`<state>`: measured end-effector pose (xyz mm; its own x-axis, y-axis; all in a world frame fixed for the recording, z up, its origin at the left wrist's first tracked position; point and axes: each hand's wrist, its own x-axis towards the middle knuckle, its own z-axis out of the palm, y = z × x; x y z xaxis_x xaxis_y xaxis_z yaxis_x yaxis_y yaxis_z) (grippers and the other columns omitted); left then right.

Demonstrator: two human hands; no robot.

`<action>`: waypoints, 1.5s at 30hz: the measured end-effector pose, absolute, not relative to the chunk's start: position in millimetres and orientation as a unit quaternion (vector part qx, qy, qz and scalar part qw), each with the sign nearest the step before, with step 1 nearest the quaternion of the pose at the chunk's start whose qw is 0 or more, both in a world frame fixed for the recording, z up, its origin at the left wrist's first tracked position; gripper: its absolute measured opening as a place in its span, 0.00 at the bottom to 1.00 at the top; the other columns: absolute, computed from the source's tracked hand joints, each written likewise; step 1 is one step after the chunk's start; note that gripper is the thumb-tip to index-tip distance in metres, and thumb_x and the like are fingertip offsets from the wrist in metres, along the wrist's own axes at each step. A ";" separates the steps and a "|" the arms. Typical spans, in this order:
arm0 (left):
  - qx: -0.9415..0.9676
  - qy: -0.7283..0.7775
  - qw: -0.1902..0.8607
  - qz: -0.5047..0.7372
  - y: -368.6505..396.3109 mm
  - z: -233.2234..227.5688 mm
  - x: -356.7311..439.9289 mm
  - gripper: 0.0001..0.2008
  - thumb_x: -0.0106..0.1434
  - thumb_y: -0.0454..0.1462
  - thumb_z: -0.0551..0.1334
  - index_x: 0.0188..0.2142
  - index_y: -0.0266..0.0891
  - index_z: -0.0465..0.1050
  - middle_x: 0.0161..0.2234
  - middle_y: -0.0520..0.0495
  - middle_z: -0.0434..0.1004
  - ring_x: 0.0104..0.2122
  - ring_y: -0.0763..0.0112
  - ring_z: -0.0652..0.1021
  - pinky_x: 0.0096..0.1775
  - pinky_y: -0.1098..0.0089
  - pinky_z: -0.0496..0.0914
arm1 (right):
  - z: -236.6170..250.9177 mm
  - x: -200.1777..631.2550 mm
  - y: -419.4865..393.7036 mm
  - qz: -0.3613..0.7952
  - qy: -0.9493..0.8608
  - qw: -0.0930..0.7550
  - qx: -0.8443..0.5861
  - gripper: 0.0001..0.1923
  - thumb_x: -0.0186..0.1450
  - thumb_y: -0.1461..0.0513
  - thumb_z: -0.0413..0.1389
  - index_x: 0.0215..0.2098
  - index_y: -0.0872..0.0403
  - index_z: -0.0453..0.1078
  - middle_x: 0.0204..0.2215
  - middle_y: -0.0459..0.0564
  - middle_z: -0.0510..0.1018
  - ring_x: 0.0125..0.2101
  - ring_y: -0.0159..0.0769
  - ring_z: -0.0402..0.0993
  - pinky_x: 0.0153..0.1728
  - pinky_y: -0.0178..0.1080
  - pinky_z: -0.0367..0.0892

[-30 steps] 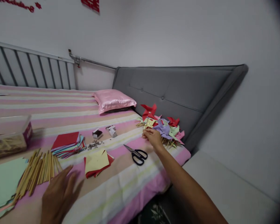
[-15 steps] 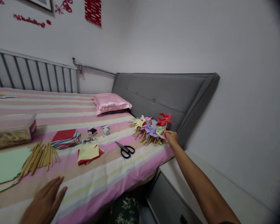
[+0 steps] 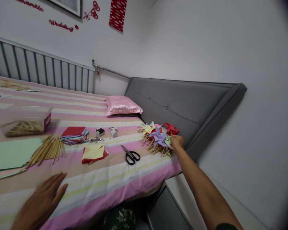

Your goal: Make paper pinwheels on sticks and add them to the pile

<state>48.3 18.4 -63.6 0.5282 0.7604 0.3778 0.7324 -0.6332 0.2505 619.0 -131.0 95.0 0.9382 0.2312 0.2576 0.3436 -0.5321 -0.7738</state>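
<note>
On the right, my right hand [image 3: 177, 141] is closed around the stick of a red paper pinwheel [image 3: 171, 129], at the edge of a heap of pinwheels. A purple pinwheel [image 3: 159, 136] and a pale yellow pinwheel [image 3: 148, 128] lie in that heap, sticks pointing toward me. My left hand [image 3: 46, 195] is at the near left of the bed, fingers stretched out and holding nothing. Just beyond it lies a bundle of thin sticks [image 3: 48, 149]. Black-handled scissors [image 3: 131, 155] rest open between the heap and some yellow and red paper squares [image 3: 93, 154].
Green paper sheets [image 3: 12, 153] and a clear box of sticks [image 3: 26, 124] are at left. Beyond the squares are a colored paper stack [image 3: 74, 134], metal bits [image 3: 96, 139] and small boxes [image 3: 113, 131]. A pink pillow [image 3: 123, 105] lies by the grey headboard [image 3: 182, 102].
My right hand has lowered the red pinwheel onto the heap, where it stood higher before. The view has shifted left. My left hand stays open over the bed.
</note>
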 end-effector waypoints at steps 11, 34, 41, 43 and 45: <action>0.875 0.425 0.003 0.232 14.5 -59.1 49.3 0.31 0.59 0.52 0.50 0.53 0.32 0.66 0.53 0.38 0.69 0.55 0.55 0.67 0.58 0.57 0.56 | 108.5 589.0 -149.4 -0.137 -0.161 0.443 -0.871 0.13 0.64 0.59 0.52 0.45 0.56 0.67 0.45 0.53 0.72 0.42 0.37 0.70 0.43 0.44 0.67; 0.847 0.434 -0.030 0.304 -28.4 -44.0 49.8 0.21 0.63 0.42 0.50 0.50 0.33 0.69 0.49 0.36 0.73 0.51 0.57 0.70 0.53 0.57 0.63 | -44.9 271.9 -80.1 -0.034 -0.570 0.352 -0.742 0.30 0.61 0.53 0.50 0.56 0.63 0.59 0.55 0.62 0.65 0.56 0.47 0.59 0.54 0.45 0.55; 0.844 0.434 -0.031 0.314 -30.5 -44.4 48.0 0.20 0.63 0.42 0.50 0.50 0.35 0.69 0.49 0.37 0.73 0.51 0.57 0.71 0.53 0.57 0.64 | -60.6 262.1 -79.1 -0.053 -0.550 0.352 -0.755 0.32 0.64 0.52 0.46 0.60 0.63 0.52 0.59 0.61 0.60 0.58 0.44 0.54 0.57 0.45 0.51; 0.842 0.436 -0.030 0.316 -30.3 -45.0 47.8 0.21 0.63 0.42 0.50 0.50 0.34 0.69 0.49 0.36 0.73 0.51 0.56 0.71 0.52 0.56 0.64 | -61.3 261.9 -78.7 -0.061 -0.547 0.352 -0.757 0.31 0.64 0.52 0.45 0.60 0.62 0.53 0.58 0.61 0.61 0.58 0.44 0.55 0.56 0.45 0.51; 0.842 0.437 -0.031 0.316 -30.0 -45.7 47.7 0.21 0.63 0.42 0.50 0.50 0.33 0.69 0.48 0.36 0.73 0.50 0.56 0.70 0.52 0.56 0.64 | -61.8 261.3 -77.7 -0.068 -0.544 0.352 -0.758 0.31 0.64 0.52 0.46 0.60 0.62 0.54 0.57 0.61 0.62 0.57 0.44 0.56 0.56 0.44 0.51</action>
<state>47.7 -30.0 -45.7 0.4185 0.7158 0.5590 0.7551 -0.6162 0.2238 261.3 -77.7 -61.8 0.3983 0.7776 0.4866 0.8733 -0.1592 -0.4603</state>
